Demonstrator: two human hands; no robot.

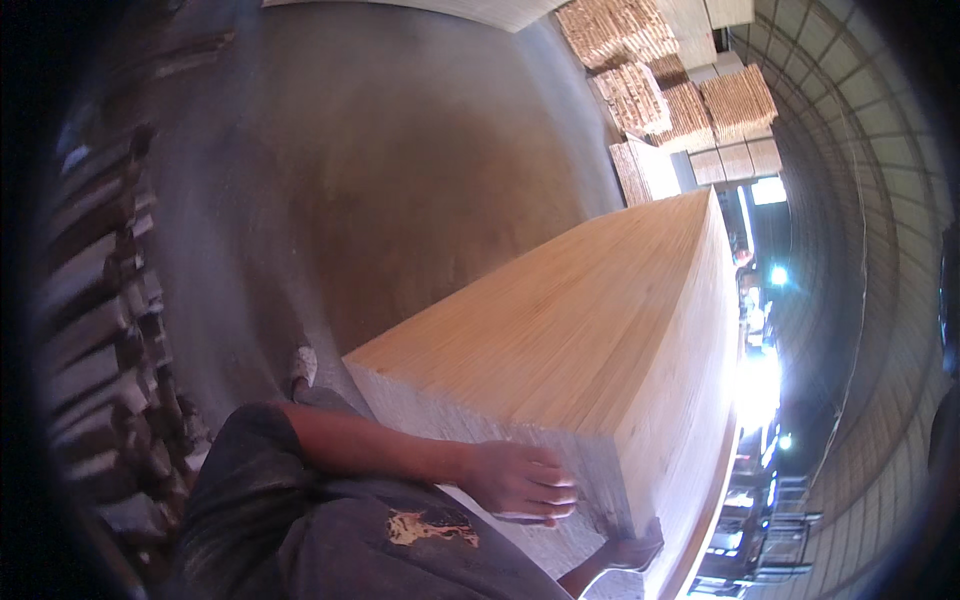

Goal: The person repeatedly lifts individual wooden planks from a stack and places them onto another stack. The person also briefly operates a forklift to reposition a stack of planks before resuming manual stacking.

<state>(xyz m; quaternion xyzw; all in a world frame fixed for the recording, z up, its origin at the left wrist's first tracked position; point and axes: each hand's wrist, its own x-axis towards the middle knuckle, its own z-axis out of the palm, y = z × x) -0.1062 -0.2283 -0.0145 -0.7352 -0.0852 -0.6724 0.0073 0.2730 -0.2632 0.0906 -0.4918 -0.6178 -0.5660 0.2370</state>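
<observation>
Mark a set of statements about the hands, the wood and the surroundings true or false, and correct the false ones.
1. The left hand is at the near end of the large wooden stack. True.
2. The right hand is well away from the large wooden stack. False: it is at an edge of the near end.
3. A light shoe shows to the left of the large wooden stack in the picture. True.
4. The left forearm is fully covered. False: it is bare.
5. More stacked boards show in the upper right of the picture. True.

Glare (758,390) at right; dim, hazy floor (430,170) (edges bent, corners black).
</observation>
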